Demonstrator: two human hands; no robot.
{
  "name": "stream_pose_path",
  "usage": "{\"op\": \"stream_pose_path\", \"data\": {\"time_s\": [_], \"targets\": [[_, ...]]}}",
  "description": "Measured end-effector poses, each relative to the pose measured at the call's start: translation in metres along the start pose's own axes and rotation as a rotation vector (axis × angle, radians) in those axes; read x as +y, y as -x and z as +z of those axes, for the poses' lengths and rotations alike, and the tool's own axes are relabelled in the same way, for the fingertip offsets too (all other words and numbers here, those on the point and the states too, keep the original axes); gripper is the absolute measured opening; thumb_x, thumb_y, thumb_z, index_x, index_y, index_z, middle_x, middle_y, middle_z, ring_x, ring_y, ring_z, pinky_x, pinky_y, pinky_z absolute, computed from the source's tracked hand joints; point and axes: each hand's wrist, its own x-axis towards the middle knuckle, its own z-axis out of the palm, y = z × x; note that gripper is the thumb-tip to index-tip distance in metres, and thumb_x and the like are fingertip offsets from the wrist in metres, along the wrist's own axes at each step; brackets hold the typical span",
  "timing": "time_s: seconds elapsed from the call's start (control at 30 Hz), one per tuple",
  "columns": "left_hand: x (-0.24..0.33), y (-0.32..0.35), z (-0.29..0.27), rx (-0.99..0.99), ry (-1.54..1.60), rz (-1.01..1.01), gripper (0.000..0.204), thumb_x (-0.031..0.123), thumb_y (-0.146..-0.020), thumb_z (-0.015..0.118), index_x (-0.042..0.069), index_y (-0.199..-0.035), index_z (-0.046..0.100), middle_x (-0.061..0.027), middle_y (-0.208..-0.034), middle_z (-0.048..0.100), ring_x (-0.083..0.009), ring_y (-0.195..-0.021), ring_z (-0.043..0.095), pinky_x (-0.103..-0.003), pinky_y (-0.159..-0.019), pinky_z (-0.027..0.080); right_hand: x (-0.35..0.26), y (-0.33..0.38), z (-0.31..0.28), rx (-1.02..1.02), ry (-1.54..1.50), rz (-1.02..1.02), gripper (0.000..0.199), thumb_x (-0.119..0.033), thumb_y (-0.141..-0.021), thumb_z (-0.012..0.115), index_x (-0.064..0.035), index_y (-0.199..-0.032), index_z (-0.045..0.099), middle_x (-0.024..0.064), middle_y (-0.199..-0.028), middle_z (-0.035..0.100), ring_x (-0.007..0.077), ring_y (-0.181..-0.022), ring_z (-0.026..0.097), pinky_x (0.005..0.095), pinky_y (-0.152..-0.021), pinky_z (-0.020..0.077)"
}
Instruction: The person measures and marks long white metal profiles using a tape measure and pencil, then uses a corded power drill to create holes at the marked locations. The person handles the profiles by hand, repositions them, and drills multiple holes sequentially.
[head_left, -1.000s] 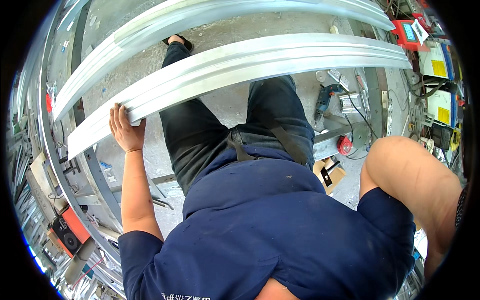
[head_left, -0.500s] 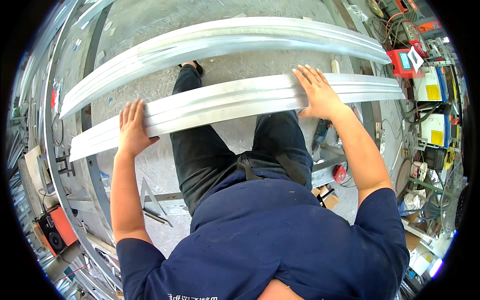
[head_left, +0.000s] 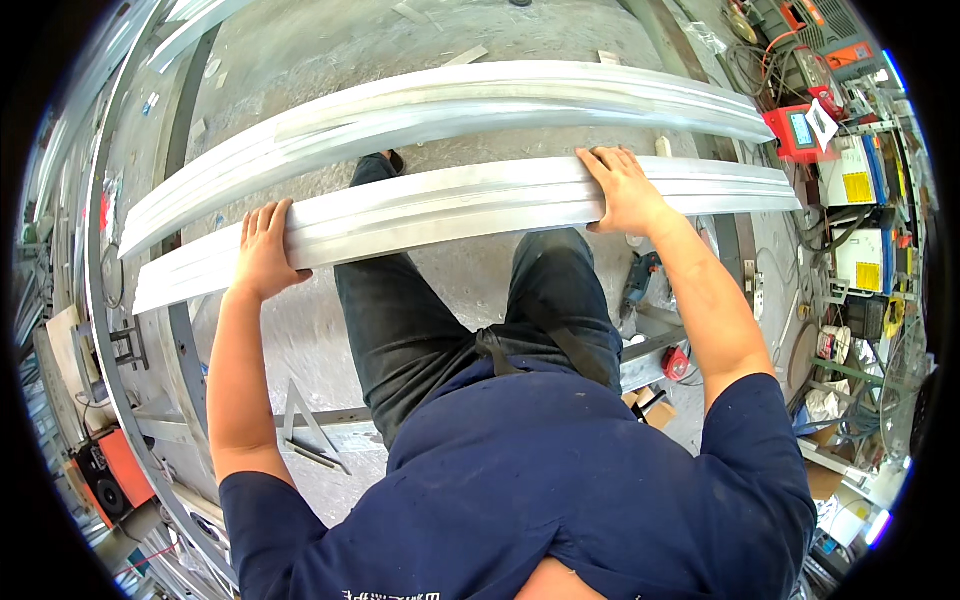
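Note:
A long silvery metal profile point(head_left: 440, 213) with grooves along its length lies crosswise in front of me, over my thighs' far end. Near its left end my left hand point(head_left: 264, 252) grips it, fingers over the far edge and thumb at the near edge. My right hand point(head_left: 628, 192) holds the same profile right of its middle, with the fingertips bent over the far edge. Beyond it, roughly parallel, lie more long metal profiles point(head_left: 400, 105), close together; I cannot tell how many.
Steel frame rails point(head_left: 183, 345) run at the left and right under the profiles. A red device with a screen point(head_left: 803, 133) stands by their right ends. Below my right forearm are a power tool point(head_left: 640, 280) and a red tape measure point(head_left: 676, 362). A metal set square point(head_left: 305, 415) lies lower left.
Both hands' fingers have curled more tightly over the profile's far edge. My view has shifted slightly, and the far profiles appear lower in it.

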Motion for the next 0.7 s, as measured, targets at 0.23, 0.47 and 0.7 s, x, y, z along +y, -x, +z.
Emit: {"op": "stream_pose_path", "data": {"time_s": [0.23,0.47,0.7], "targets": [[-0.004,-0.003,0.014,0.051,0.082,0.001,0.118,0.010,-0.050,0.095,0.008,-0.154,0.038,-0.0195,-0.152,0.044,-0.0417,-0.144,0.037,-0.050,-0.122,0.031,0.006,0.005,0.020,0.093,-0.058,0.023,0.116,-0.023,-0.056,0.096,-0.0141,-0.158,0.041,0.0243,-0.159,0.041,0.0414,-0.149,0.037,0.0526,-0.126,0.0251],[-0.013,-0.006,0.038,0.111,0.037,0.020,0.128,0.010,-0.046,0.096,0.006,-0.157,0.033,-0.0183,-0.157,0.040,-0.0411,-0.147,0.033,-0.049,-0.125,0.025,-0.011,0.053,0.043,0.386,-0.027,0.217,0.095,-0.038,-0.073,0.088,-0.0141,-0.154,0.044,0.0157,-0.159,0.043,0.0354,-0.150,0.035,0.0488,-0.126,0.0273],[-0.021,0.000,0.038,0.107,0.041,0.041,0.128,0.009,-0.048,0.093,0.008,-0.159,0.030,-0.0173,-0.157,0.039,-0.0401,-0.147,0.032,-0.049,-0.128,0.020,0.038,0.197,0.041,0.606,-0.325,0.828,0.052,-0.037,-0.088,0.077,-0.0026,-0.125,0.066,0.0190,-0.128,0.068,0.0365,-0.120,0.063,0.0440,-0.104,0.0496]]}}
